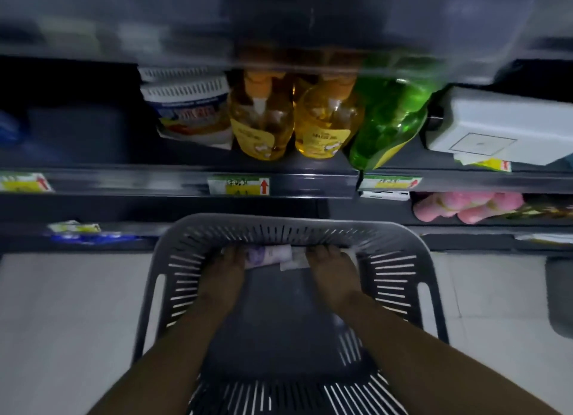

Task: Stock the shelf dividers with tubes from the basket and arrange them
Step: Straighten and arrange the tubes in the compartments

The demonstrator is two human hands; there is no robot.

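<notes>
Head view — your left hand (pixel 228 270) and right hand (pixel 331 267) apparently rest on pale tubes (pixel 269 255) at the grey basket's (pixel 288 224) far wall; motion blur — grip cannot be told.

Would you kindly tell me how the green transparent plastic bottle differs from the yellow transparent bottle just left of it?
The green transparent plastic bottle is bright green; the yellow transparent bottle is amber-yellow. The green bottle leans, top to the right; the yellow bottle stands upright. The yellow bottle shows an orange cap; the green bottle's top is blurred. Both are see-through, carry yellow labels and stand on the same dark shelf.
</notes>
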